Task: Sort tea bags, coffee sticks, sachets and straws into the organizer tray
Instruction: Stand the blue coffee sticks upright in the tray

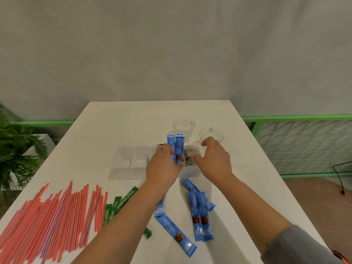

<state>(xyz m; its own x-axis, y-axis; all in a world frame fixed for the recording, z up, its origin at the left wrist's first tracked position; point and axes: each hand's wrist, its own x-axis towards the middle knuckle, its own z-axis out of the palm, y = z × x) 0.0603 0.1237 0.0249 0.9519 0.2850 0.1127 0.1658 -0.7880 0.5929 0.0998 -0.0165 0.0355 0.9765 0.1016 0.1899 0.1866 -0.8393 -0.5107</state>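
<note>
A clear plastic organizer tray (123,164) lies mid-table. My left hand (163,164) holds a few blue coffee sticks (178,147) standing upright in one of its right compartments. My right hand (213,159) hovers over the tray's right end with fingers loosely curled, beside tea bags (189,158) in the end compartment. Several more blue coffee sticks (199,212) lie on the table in front of the tray. Green sachets (122,202) lie left of my left forearm, partly hidden by it. A large spread of red wrapped straws (51,216) covers the near left.
Two clear plastic cups (183,124) (211,133) stand behind the tray. The white table's right edge (266,159) drops to a wooden floor with a green mesh fence. A green plant (17,149) stands off the left edge.
</note>
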